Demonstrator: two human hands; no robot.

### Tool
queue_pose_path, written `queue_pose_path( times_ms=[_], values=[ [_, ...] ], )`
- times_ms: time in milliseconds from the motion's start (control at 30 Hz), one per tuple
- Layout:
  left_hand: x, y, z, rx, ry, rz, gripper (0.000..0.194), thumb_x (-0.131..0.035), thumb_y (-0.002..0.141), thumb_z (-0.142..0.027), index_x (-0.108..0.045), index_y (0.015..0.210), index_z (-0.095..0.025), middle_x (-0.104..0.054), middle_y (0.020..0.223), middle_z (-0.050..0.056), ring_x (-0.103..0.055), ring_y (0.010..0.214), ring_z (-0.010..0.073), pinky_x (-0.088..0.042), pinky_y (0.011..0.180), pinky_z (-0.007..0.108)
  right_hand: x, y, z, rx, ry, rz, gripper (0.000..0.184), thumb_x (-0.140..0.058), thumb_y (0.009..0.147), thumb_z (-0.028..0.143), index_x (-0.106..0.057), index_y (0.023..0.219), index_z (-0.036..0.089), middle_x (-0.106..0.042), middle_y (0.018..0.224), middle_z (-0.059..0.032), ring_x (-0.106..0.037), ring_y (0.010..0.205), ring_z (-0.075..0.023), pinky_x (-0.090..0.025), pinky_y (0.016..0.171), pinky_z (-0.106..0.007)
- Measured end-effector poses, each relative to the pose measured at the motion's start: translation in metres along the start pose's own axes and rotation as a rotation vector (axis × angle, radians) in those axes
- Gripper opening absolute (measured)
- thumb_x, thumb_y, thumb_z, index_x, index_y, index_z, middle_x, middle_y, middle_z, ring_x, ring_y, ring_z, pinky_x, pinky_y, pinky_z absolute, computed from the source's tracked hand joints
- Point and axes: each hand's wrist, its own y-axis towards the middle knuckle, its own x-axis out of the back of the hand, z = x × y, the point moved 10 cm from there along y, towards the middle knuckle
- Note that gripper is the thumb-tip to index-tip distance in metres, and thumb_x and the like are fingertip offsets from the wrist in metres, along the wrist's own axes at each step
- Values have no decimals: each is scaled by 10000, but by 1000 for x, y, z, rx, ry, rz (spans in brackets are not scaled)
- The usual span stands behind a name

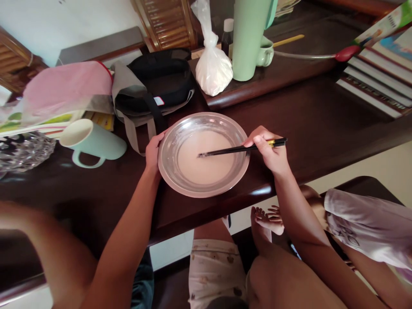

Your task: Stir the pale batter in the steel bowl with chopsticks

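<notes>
A shiny metal bowl rests near the front edge of the dark table, with a pale, milky batter in it. My left hand grips the bowl by its left rim, the fingers partly hidden behind it. Black chopsticks with gold bands are pinched in my right hand over the right rim. Their tips dip into the batter near the middle and are coated white.
A pale green mug stands left of the bowl, beside a black and grey bag. Behind are a knotted bag of white powder and a tall green flask. Books lie right. Another person's arm shows left; someone sits right.
</notes>
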Motion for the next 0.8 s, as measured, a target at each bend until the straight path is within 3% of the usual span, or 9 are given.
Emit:
queue_pose_path(
  times_ms=[100,200,300,400,500,600,700,800],
  values=[
    [1,1,1,0,8,-14,202,-553,755,-262,-734,811,-192,-733,783,28,-700,940,219,-569,845,303,12,1,1,14,-51,-117,319,-565,921,440,-709,710,250,-699,734,-16,-653,777,-185,-512,772,-375],
    [0,1,0,-8,2,-7,201,-549,756,-256,-733,810,-195,-737,797,29,-699,952,222,-571,849,310,27,-1,-4,0,49,-253,415,-519,940,468,-661,624,237,-642,621,-6,-636,641,-165,-515,682,-354],
    [-1,0,0,1,-4,17,202,-542,767,-253,-734,807,-202,-737,782,26,-699,952,230,-580,828,319,13,0,-4,-20,135,-126,412,-525,942,449,-663,618,236,-639,615,-6,-624,600,-153,-505,625,-336],
    [0,0,1,1,10,1,197,-555,778,-272,-737,813,-209,-734,765,19,-700,942,227,-580,818,309,-6,0,2,-8,41,55,299,-579,918,421,-722,715,256,-696,715,-15,-659,745,-175,-523,726,-360],
    [3,1,0,-17,17,-22,188,-563,780,-264,-739,814,-207,-739,781,19,-701,931,214,-571,831,291,7,1,3,12,-21,-63,309,-572,920,430,-716,708,258,-696,715,-11,-657,757,-178,-522,759,-375],
    [0,1,0,-13,0,6,198,-547,782,-247,-739,814,-208,-746,806,23,-702,930,210,-570,837,296,24,-1,-3,-11,64,-209,416,-526,937,466,-659,613,242,-636,615,-3,-623,614,-154,-518,657,-346],
    [-3,1,2,10,-17,33,212,-534,780,-249,-739,814,-207,-745,807,26,-702,935,215,-576,824,304,8,0,-3,-42,100,-61,404,-535,931,466,-663,621,240,-639,619,-3,-635,609,-151,-517,622,-329],
    [-2,1,0,-9,-23,30,217,-534,781,-240,-744,812,-197,-741,779,23,-700,941,211,-572,822,292,-5,-1,2,-10,24,48,311,-574,918,429,-710,707,246,-690,715,-14,-675,733,-175,-532,715,-356]
  ],
)
